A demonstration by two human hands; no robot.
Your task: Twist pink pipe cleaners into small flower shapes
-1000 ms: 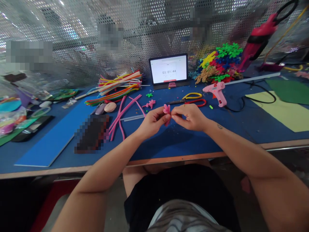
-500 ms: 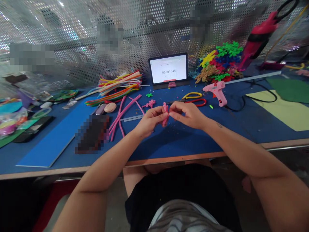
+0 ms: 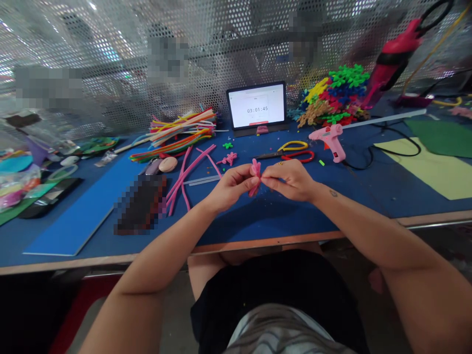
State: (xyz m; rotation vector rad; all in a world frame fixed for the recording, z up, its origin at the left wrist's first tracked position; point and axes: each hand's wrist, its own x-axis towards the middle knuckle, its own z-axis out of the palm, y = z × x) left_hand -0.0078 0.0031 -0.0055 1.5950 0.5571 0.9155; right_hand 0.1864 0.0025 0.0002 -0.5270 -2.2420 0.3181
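Observation:
Between my two hands is a small pink pipe-cleaner flower (image 3: 255,167) with looped petals, held upright above the blue table. My left hand (image 3: 232,189) pinches it from the left between thumb and fingers, which hide part of it. From the right, my right hand (image 3: 292,180) has thumb and forefinger pressed together at the flower's middle. Just beyond lie a finished-looking pink pipe-cleaner piece (image 3: 230,158), a small green one (image 3: 227,145) and scissors (image 3: 297,152) with one yellow and one red handle. Several loose pink pipe cleaners (image 3: 183,181) lie crossed left of my left hand.
A tablet (image 3: 257,104) showing a timer stands at the back. Bundled pipe cleaners (image 3: 184,129) lie left of it, and a colourful flower pile (image 3: 332,101) right. A pink glue gun (image 3: 334,141) trails a black cord. A blue board (image 3: 79,211) lies at left; perforated metal (image 3: 228,44) rises behind.
My right hand has shifted slightly down and turned at the wrist, still pinching at the flower. The flower's petals now show more openly above my left fingers.

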